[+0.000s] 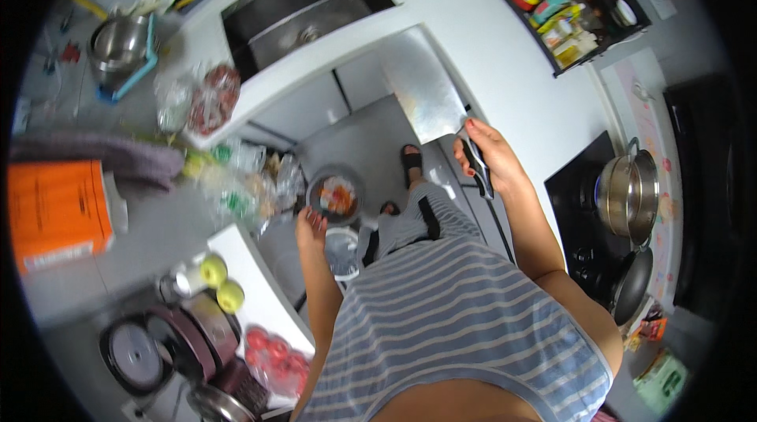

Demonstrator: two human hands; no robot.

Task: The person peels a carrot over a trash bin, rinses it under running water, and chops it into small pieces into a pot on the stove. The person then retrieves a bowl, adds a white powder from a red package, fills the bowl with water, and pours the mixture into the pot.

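My right hand (494, 153) grips the black handle of a wide cleaver (427, 84). Its broad metal blade points away from me and overlaps the front edge of the white countertop (497, 58) in this view. My left hand (311, 226) hangs low at my left side, fingers apart and holding nothing. Just beyond its fingertips, a round bin (316, 177) on the floor contains orange and pale scraps. Nearer to me stands a bucket (343, 253) with a white rim.
Ahead is a black sink (278, 41). A steel pot (612, 194) sits on the black cooktop (571, 185) at right, beside a dark pan (633, 286). Bagged vegetables (236, 185) crowd the left. Two green apples (229, 296) and an open rice cooker (195, 327) occupy the lower left.
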